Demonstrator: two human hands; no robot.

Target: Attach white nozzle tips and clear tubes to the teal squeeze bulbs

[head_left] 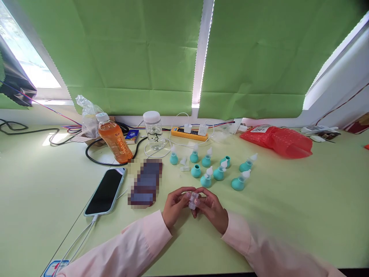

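Observation:
My left hand [175,206] and my right hand [211,209] meet low over the pale green table [288,215], both in pink sleeves. Together they pinch a small clear plastic piece [193,200] between their fingertips. Just beyond them lie several teal rubber bulbs [206,180], most with clear white tips, some upright and some lying on their sides. One bulb [196,171] has no tip. Two loose clear tips [184,164] lie among the bulbs.
A phone [105,191] on a cable lies left of my hands beside a blurred-out dark item [145,184]. Behind stand an orange drink bottle [113,139], a clear jar with a cat face [153,130], a yellow power strip [188,133] and a red plastic bag [278,140]. Green blinds cover the window.

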